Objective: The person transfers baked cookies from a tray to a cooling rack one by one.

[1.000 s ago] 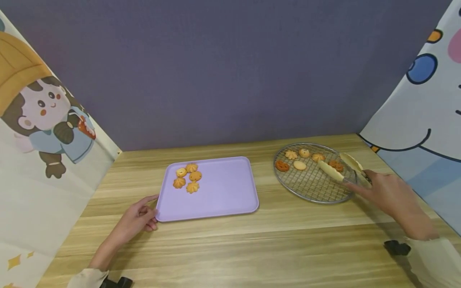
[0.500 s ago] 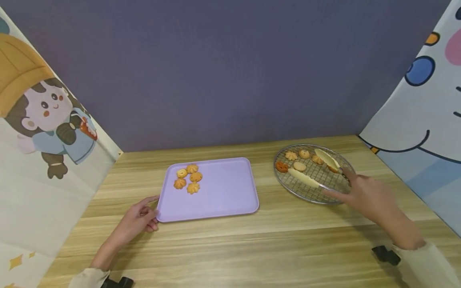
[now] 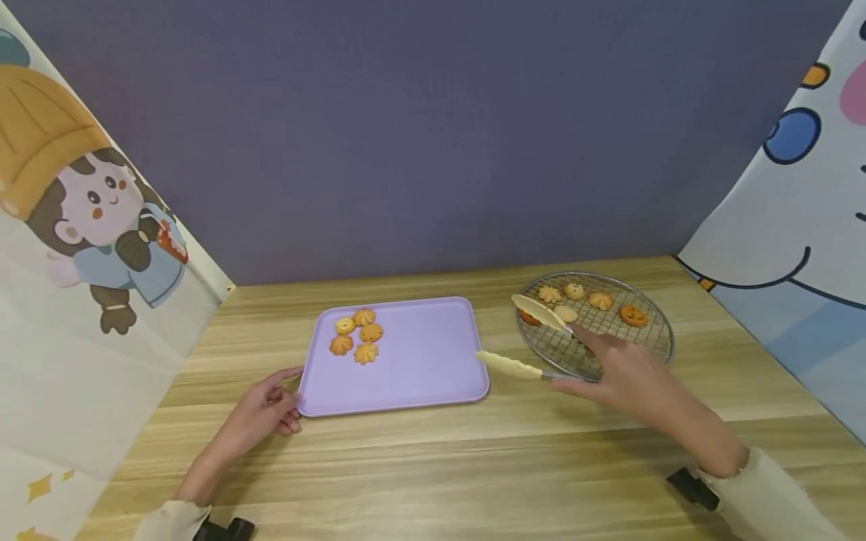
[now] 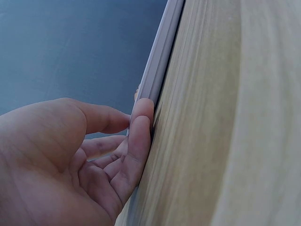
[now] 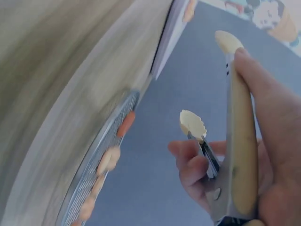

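Observation:
My left hand (image 3: pixel 253 413) pinches the near left corner of a lilac tray (image 3: pixel 426 353). In the left wrist view the thumb and fingertips meet at the tray's rim (image 4: pixel 160 54). Several cookies (image 3: pixel 366 353) lie grouped at the tray's left side. My right hand (image 3: pixel 636 379) grips a pair of tongs (image 3: pixel 510 366) with cream scalloped tips. The tips stand wide apart with nothing between them, one overlapping the tray's right edge in the head view, the other over the left part of a round wire rack (image 3: pixel 602 323). In the right wrist view the tongs (image 5: pixel 242 141) are held clear of the rack.
Several cookies sit on the rack, among them a pretzel-shaped one (image 3: pixel 633 315) at the right and a star-shaped one (image 3: pixel 549 294) at the back left. A dark wall (image 3: pixel 433 150) closes the back, and printed panels stand at both sides of the wooden table (image 3: pixel 433 473).
My right hand has carried the tongs leftward from the rack's right side toward the tray, their tips spread apart. The left hand keeps its place on the tray corner.

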The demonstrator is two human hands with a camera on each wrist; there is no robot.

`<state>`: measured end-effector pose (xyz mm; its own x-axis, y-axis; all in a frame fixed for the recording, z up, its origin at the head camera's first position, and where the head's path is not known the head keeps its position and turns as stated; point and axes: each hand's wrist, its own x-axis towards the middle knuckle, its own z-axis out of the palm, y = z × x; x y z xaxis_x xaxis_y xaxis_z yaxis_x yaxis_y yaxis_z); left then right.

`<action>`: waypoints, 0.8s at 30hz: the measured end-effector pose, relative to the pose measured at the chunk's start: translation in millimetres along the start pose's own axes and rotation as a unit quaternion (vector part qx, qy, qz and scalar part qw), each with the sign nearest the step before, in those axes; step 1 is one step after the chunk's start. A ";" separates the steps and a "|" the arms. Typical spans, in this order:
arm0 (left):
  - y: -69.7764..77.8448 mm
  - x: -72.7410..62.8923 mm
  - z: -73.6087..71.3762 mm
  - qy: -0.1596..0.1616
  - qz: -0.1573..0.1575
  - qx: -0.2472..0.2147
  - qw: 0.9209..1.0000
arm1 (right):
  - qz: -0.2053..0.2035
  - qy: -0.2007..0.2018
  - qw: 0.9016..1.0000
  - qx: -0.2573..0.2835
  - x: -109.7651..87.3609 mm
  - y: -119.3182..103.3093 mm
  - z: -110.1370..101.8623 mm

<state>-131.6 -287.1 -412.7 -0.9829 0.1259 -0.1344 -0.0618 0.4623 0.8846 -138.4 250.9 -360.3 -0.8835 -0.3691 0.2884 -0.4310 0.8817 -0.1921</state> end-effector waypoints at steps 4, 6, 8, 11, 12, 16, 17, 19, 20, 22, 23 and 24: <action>0.2 0.4 -1.1 0.002 0.002 0.005 1.000 | -0.039 -0.011 0.999 0.000 8.7 -18.1 8.6; 0.2 0.4 -0.6 0.003 0.002 0.005 1.000 | -0.056 -0.013 0.998 0.005 12.2 -25.9 13.8; 0.4 0.1 0.0 0.004 0.004 0.000 1.000 | -0.078 -0.010 0.997 0.007 15.4 -32.9 19.1; -0.3 -0.2 1.0 0.002 0.004 -0.002 1.000 | -0.094 -0.021 0.995 0.006 21.4 -43.0 26.3; -0.7 -0.4 1.2 0.002 0.005 -0.002 1.000 | -0.096 -0.026 0.995 0.003 23.8 -46.1 28.5; -0.2 -1.0 0.8 0.005 0.000 0.003 1.000 | -0.102 -0.033 0.994 -0.005 35.5 -58.2 37.6; 0.1 -1.1 0.8 0.006 -0.002 0.004 1.000 | -0.100 -0.036 0.994 -0.007 38.3 -60.7 40.1; 0.6 -1.0 0.8 0.008 -0.002 0.003 1.000 | -0.097 -0.040 0.994 -0.017 43.2 -65.1 45.0; 0.7 -1.0 0.9 0.007 0.000 0.004 1.000 | -0.095 -0.047 0.994 -0.022 45.2 -67.0 47.4; 1.2 -0.7 1.1 0.006 0.002 0.002 1.000 | -0.093 -0.059 0.993 -0.035 48.0 -69.8 52.0; 1.1 -0.4 1.2 0.006 0.002 0.002 1.000 | -0.094 -0.065 0.993 -0.043 48.8 -71.2 53.8; 1.0 -0.1 1.2 0.005 0.002 0.004 1.000 | -0.096 -0.068 0.992 -0.047 49.3 -72.2 55.3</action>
<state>-131.4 -285.6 -412.4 -0.9848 0.1193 -0.1264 -0.0565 0.4684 0.8817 -161.0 152.8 -384.1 -0.8066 -0.5630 0.1800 -0.5797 0.8129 -0.0554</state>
